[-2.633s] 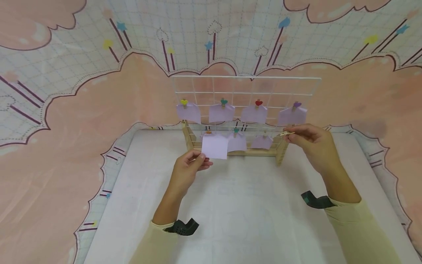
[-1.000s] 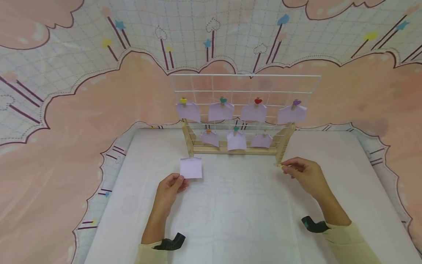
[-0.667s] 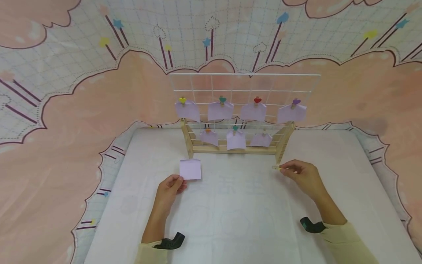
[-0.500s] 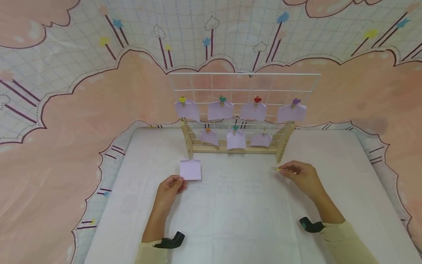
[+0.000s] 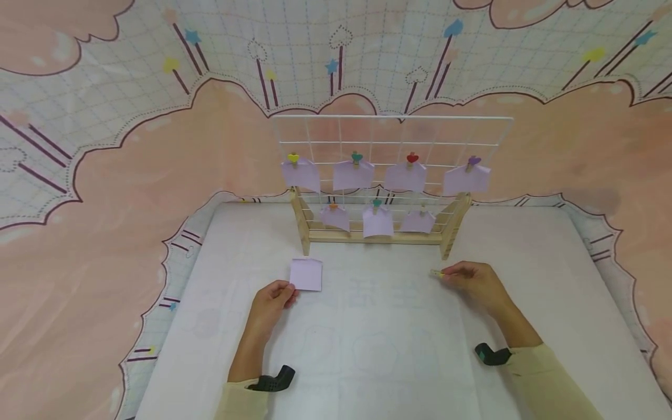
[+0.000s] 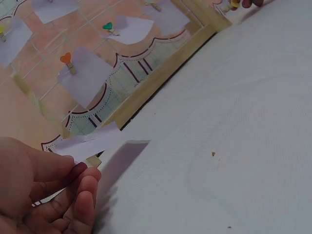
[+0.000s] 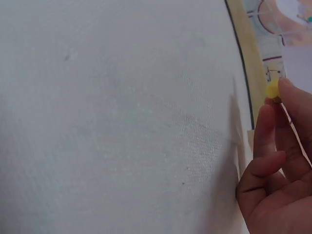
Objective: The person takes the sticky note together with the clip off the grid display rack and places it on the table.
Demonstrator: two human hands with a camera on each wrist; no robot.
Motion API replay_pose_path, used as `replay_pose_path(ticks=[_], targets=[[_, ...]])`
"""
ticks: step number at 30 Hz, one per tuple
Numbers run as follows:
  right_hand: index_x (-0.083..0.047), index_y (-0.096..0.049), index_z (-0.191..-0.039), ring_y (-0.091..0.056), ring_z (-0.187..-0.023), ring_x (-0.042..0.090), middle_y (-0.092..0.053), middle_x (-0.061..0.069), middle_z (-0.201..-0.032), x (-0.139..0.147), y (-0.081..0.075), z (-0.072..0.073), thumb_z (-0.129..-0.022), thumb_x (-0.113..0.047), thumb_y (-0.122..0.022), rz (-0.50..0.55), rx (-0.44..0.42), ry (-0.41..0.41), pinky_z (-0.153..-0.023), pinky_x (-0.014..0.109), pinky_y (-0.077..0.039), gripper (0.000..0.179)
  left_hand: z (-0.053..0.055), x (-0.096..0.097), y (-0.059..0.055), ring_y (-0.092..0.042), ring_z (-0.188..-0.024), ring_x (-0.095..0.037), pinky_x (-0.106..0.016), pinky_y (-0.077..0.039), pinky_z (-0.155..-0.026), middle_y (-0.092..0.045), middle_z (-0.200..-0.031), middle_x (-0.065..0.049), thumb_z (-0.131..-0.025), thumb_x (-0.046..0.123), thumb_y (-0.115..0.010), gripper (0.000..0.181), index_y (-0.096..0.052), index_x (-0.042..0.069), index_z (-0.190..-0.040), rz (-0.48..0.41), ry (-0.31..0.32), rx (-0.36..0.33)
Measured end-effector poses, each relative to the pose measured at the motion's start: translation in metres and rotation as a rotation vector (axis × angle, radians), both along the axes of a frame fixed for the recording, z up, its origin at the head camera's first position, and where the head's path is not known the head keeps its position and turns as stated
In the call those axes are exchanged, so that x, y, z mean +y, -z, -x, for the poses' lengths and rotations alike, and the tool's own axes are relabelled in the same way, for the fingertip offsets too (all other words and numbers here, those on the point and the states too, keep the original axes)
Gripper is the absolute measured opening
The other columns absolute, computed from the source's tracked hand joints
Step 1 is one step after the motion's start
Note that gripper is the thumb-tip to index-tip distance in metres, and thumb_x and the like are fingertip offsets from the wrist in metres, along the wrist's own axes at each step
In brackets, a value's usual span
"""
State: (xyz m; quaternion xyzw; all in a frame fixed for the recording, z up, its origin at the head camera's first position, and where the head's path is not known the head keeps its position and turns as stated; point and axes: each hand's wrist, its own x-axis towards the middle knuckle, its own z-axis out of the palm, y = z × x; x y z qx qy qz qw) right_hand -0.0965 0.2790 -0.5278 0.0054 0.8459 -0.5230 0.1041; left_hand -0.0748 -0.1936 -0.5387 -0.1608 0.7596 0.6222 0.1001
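Between thumb and fingers, my left hand (image 5: 273, 303) pinches a square lilac paper note (image 5: 306, 275) by its lower left corner, in front of the rack's left foot. In the left wrist view the note (image 6: 90, 143) appears nearly edge-on above the white surface. My right hand (image 5: 475, 286) pinches a small wooden clothespin (image 5: 436, 273) near the rack's right foot; the right wrist view shows its yellow decoration (image 7: 272, 89) at the fingertips. Behind both hands stands a white wire grid rack (image 5: 391, 142) on a wooden base (image 5: 404, 238).
Several lilac notes hang on the grid in two rows, such as an upper one (image 5: 353, 176) and a lower one (image 5: 378, 224). Heart-topped clothespins hold them, including a red one (image 5: 412, 158). A white-covered table (image 5: 378, 350) lies below, and a patterned cloth backdrop (image 5: 157, 169) rises behind.
Both hands have come down and back from the rack, the left also moving left, with the note and clothespin still held. Over the last half second they shift only slightly lower.
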Motion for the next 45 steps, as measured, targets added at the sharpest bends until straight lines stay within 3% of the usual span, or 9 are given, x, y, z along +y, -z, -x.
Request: replay_pose_path(ticks=[10,17,25,32,45], targets=[[-0.006,-0.075,-0.115,-0.058,-0.105,0.007,-0.073,0.01,-0.119,0.006,0.005,0.005,-0.089,-0.034,-0.08,-0.059,-0.129,-0.021,-0.093,0.025,-0.042,0.039,0.002,0.004,0.001,-0.065,-0.078,-0.012,-0.017,-0.055,-0.069,-0.074,-0.093,-0.011,-0.101,0.012,-0.063,0.019,-0.069,-0.005,-0.107,0.079,-0.011,-0.03],[-0.005,-0.075,-0.114,-0.058,-0.105,0.009,-0.073,0.009,-0.118,0.006,0.01,0.01,-0.087,-0.033,-0.082,-0.047,-0.147,-0.025,-0.093,0.025,-0.042,0.04,-0.001,0.007,-0.003,-0.065,-0.082,-0.015,-0.017,-0.054,-0.07,-0.075,-0.096,-0.012,-0.102,0.018,-0.062,0.021,-0.07,0.0,-0.107,0.162,-0.009,-0.059],[-0.004,-0.076,-0.112,-0.056,-0.111,0.014,-0.073,0.012,-0.119,0.008,0.014,0.015,-0.086,-0.034,-0.083,-0.056,-0.155,-0.019,-0.098,0.034,-0.039,0.041,0.0,0.009,-0.009,-0.065,-0.08,-0.017,-0.019,-0.053,-0.069,-0.073,-0.092,-0.009,-0.102,0.025,-0.062,0.023,-0.072,0.004,-0.104,0.263,0.007,-0.073],[-0.003,-0.077,-0.106,-0.055,-0.104,0.019,-0.073,0.005,-0.108,0.009,0.017,0.015,-0.085,-0.032,-0.084,-0.081,-0.157,-0.006,-0.091,0.032,-0.04,0.037,0.002,0.008,-0.005,-0.065,-0.077,-0.015,-0.021,-0.053,-0.069,-0.073,-0.09,-0.008,-0.102,0.024,-0.062,0.023,-0.072,0.004,-0.102,0.283,0.006,-0.068],[-0.003,-0.077,-0.108,-0.054,-0.11,0.024,-0.072,0.009,-0.113,0.007,0.014,0.015,-0.083,-0.034,-0.085,-0.068,-0.187,0.001,-0.094,0.034,-0.039,0.04,0.002,0.006,-0.004,-0.067,-0.073,-0.014,-0.021,-0.056,-0.068,-0.073,-0.088,-0.009,-0.102,0.026,-0.062,0.023,-0.069,0.004,-0.105,0.279,-0.021,-0.059]])
